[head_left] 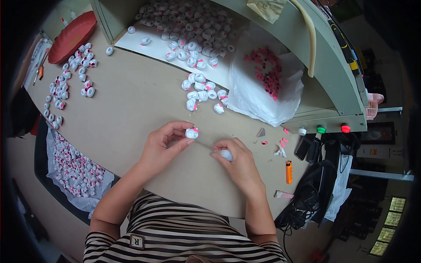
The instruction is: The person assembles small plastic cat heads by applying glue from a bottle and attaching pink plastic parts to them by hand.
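Observation:
Near the middle of the table, my left hand [165,142] pinches a small white rounded piece with a pink patch [191,133] between thumb and fingertips. My right hand [239,162] is closed around a tool with a pale, rounded handle [226,154]. From the tool a thin, blurred shaft seems to reach toward the white piece; whether its tip touches I cannot tell. Just beyond my left hand lies a loose group of similar white-and-pink pieces [201,85].
A heap of white pieces [193,22] fills the shelf at the back, beside white paper holding small pink bits [267,72]. More pieces [59,90] lie left, near a red dish [74,37] and a lined, filled tray [76,168]. An orange lighter [289,172] lies right.

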`<state>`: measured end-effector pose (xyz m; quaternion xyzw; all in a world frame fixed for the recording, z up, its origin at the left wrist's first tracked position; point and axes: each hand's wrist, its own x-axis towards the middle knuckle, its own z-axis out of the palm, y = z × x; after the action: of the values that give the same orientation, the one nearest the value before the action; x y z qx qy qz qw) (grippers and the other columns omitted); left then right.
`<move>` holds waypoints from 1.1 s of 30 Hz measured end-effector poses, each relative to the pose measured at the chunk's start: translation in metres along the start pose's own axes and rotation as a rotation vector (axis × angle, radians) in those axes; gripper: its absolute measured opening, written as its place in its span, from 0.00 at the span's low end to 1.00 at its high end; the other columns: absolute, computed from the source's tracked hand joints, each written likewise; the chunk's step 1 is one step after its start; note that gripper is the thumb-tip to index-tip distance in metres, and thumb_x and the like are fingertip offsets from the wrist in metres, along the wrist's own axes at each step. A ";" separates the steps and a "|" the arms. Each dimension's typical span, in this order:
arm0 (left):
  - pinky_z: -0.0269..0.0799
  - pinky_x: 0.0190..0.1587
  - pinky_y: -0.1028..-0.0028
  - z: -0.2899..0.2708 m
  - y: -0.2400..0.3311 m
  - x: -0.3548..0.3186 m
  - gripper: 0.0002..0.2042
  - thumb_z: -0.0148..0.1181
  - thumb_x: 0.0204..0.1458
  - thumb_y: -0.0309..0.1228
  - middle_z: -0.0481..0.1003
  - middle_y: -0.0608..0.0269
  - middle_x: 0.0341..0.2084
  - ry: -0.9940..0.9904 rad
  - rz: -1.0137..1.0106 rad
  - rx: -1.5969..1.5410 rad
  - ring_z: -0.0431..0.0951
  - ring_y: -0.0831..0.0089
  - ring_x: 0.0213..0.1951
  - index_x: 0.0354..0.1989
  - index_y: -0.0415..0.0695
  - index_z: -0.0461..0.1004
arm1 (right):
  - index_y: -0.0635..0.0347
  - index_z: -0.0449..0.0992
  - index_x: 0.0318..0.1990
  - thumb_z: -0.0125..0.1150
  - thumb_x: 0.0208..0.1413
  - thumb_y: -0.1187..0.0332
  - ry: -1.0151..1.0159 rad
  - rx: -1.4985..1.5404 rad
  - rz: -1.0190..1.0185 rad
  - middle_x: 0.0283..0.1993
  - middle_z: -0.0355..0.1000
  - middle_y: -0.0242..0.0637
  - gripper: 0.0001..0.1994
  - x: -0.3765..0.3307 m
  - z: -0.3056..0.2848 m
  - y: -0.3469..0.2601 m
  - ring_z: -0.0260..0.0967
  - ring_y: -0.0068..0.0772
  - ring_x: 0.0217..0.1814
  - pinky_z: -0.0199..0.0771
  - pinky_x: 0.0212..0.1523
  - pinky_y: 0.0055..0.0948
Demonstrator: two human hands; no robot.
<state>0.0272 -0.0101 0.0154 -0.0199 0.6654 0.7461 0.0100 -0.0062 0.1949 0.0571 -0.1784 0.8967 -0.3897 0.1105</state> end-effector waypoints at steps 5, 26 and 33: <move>0.68 0.46 0.78 -0.002 0.002 -0.001 0.15 0.56 0.50 0.20 0.73 0.63 0.39 -0.030 -0.036 0.020 0.73 0.79 0.42 0.47 0.37 0.67 | 0.64 0.71 0.36 0.62 0.47 0.72 -0.096 -0.092 0.004 0.32 0.70 0.43 0.09 0.003 -0.003 -0.003 0.69 0.42 0.35 0.68 0.37 0.33; 0.72 0.43 0.76 0.001 -0.001 -0.001 0.14 0.59 0.48 0.23 0.75 0.61 0.36 -0.026 0.069 0.031 0.75 0.76 0.38 0.45 0.39 0.71 | 0.61 0.67 0.38 0.58 0.52 0.74 -0.166 1.057 0.290 0.34 0.73 0.36 0.08 0.005 0.016 -0.002 0.67 0.19 0.32 0.64 0.29 0.17; 0.72 0.41 0.76 0.001 0.000 0.000 0.13 0.59 0.47 0.21 0.75 0.59 0.37 -0.059 0.213 0.169 0.75 0.73 0.39 0.43 0.40 0.73 | 0.61 0.70 0.37 0.59 0.52 0.74 -0.180 0.990 0.331 0.33 0.72 0.34 0.06 0.008 0.023 0.000 0.67 0.19 0.32 0.65 0.29 0.17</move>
<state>0.0269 -0.0091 0.0156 0.0735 0.7238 0.6844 -0.0478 -0.0056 0.1760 0.0414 0.0061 0.6086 -0.7269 0.3180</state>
